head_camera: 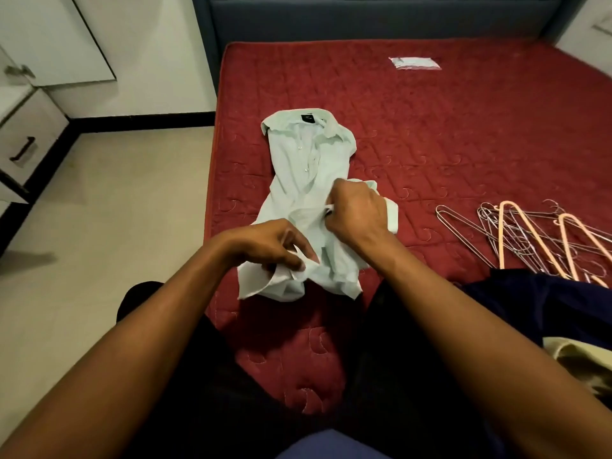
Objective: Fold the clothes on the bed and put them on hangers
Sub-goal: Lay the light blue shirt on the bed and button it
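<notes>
Pale green shirt [308, 180] lies on the red bed [463, 144], ctr of frame. Collar points toward the top, button placket faces up, lower part is bunched & creased.

L hand [265, 243], just below ctr-left, has its fingers [299, 258] curled in a pinch on a cuff at the shirt's lower left edge. R hand [356, 213], ctr, is clenched on shirt fabric near the placket, w/ another cuff showing just right of the knuckles. Its fingertips are hidden behind the back of the hand, so can't tell the exact grip. Both forearms come up from the bottom corners of the frame.

Right side, mid-height: heap of hangers [530, 240] on the bed, thin wire ones tangled w/ a couple of pink ones, well apart from the shirt. Just below them is a dark navy garment [530, 309], w/ a cream cloth [576, 356] beside it at the right edge. Small white packet [415, 62] sits near the top of the bed. Blue-grey headboard [364, 18] runs along the top. White drawer unit [26, 140] stands far left on the pale floor [116, 193].
</notes>
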Tool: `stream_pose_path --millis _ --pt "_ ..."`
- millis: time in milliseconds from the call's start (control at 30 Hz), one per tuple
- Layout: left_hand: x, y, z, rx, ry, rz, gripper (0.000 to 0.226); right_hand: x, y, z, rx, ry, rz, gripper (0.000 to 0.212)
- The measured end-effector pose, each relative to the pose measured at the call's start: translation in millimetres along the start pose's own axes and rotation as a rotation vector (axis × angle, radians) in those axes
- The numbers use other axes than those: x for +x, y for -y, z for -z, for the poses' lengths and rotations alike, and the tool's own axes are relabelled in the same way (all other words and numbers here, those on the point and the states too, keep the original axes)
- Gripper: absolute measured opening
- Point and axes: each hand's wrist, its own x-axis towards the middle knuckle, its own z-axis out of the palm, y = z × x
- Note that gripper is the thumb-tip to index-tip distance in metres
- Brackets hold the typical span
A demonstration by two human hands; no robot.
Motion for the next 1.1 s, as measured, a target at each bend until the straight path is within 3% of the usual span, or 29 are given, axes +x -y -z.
stream_pose_path --millis 33,100,133,167,300,400,467,567,633,700,767,867,933,1000,1100 --pt "-3 -5 -1 -0.016 0.159 0.019 0.035 -3 6 -1 0.038 0.146 0.039 0.029" --pt "-5 -11 1 0.0 0.451 0.073 0.041 -11 16 -7 0.191 0.669 0.045 0.054" --pt "-6 -10 4 0.007 0.51 0.091 0.038 -14 18 -10 0.307 0.919 -0.012 0.064" --pt "-8 -7 8 0.008 0.5 0.105 0.034 -17 15 -12 0.425 1.064 -0.07 0.067" --pt "-15 15 20 -0.09 0.135 0.189 0.028 -14 -8 -13 0.712 1.028 -0.174 0.043" --pt "-8 31 21 -0.113 -0.286 0.206 0.025 -12 -17 -12 0.735 1.247 -0.106 0.024" --pt "4 39 18 -0.115 -0.531 0.203 0.018 -6 -20 -17 0.658 1.146 -0.105 0.019" --pt "31 48 18 0.01 -0.811 0.186 0.018 24 -25 -38 0.429 0.525 -0.116 0.014" --pt "52 54 20 0.151 -0.848 0.271 0.043 43 -29 -54 0.253 0.232 -0.161 0.021" --pt "70 62 20 0.154 -0.775 0.394 0.073 53 -33 -72 0.202 0.269 -0.271 0.049" --pt "84 69 19 0.133 -0.738 0.418 0.08 54 -38 -90 0.18 0.367 -0.315 0.072" --pt "89 73 13 0.122 -0.691 0.304 0.086 50 -44 -109 0.124 0.422 -0.189 0.06" --pt "84 73 12 0.21 -0.577 0.249 0.092 52 -46 -103 0.079 0.555 -0.121 0.049" --pt "79 70 18 0.363 -0.365 0.29 0.082 57 -46 -87 0.166 0.761 -0.165 0.041" --pt "72 51 25 0.366 0.138 0.423 0.06 60 -40 -61 0.299 1.138 -0.213 0.041"
